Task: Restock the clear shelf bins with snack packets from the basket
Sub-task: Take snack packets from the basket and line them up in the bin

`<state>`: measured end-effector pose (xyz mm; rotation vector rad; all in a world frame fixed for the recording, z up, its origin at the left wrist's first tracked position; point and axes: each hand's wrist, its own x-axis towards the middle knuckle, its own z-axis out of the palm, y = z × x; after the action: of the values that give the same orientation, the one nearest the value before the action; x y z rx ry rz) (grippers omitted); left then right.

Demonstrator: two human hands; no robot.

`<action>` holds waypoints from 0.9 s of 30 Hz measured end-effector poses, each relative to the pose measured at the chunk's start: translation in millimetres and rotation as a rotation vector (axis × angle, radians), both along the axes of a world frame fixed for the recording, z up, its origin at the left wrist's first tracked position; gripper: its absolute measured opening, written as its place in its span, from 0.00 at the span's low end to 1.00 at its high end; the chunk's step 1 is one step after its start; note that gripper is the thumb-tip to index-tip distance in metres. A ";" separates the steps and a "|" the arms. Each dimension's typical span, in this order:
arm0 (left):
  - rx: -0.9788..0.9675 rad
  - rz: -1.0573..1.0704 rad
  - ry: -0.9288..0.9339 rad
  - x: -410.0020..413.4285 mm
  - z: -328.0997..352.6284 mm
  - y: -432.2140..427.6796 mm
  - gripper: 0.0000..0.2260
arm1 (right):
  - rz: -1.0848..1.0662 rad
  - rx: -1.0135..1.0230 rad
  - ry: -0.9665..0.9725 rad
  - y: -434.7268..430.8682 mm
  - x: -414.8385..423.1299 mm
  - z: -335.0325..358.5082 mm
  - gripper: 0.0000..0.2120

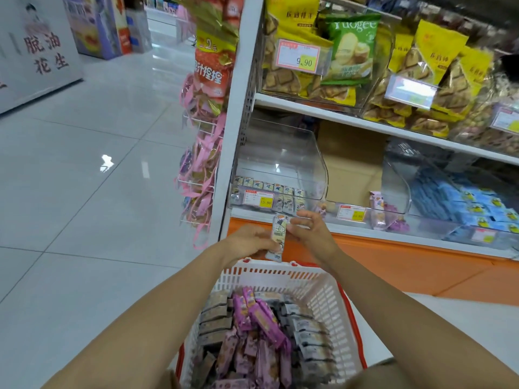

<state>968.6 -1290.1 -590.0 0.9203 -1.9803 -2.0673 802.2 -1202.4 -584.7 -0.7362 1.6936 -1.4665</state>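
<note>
Cream snack packet (279, 234) is up and upright, held between both hands just above the far rim of the white basket (280, 272) and just below the clear bin (283, 161). The left hand (248, 241) grips its lower half; the right hand (313, 233) pinches the upper edge. Matching packets line the bin's floor behind a 15.80 price label (258, 198). Purple packets (261, 318) and grey ones fill the basket. A cardboard box (351, 164) sits beside the bin, yellow bags (438, 60) crowd the shelf above, an orange plinth (407, 265) runs below – and glossy pale floor tiles (84, 192) stretch away left.
</note>
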 end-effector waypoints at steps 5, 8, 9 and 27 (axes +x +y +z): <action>-0.001 0.103 -0.010 -2.2 -6.1 -2.9 0.09 | 0.176 -0.018 0.043 -7.6 11.4 -3.7 0.05; 0.092 0.151 0.046 0.4 -3.5 -3.9 0.09 | 0.194 -0.033 0.099 -11.5 15.5 -1.8 0.05; 0.088 0.182 0.049 0.2 -2.9 -5.0 0.12 | 0.193 -0.036 0.110 -12.6 17.7 0.6 0.06; -0.863 0.356 0.080 -38.2 17.9 -59.5 0.12 | -0.012 -0.027 0.778 -65.4 -21.9 47.3 0.16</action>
<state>930.4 -1349.5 -572.0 0.8648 -2.1356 -0.8864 780.3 -1267.7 -537.4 -1.4417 2.2329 -1.2854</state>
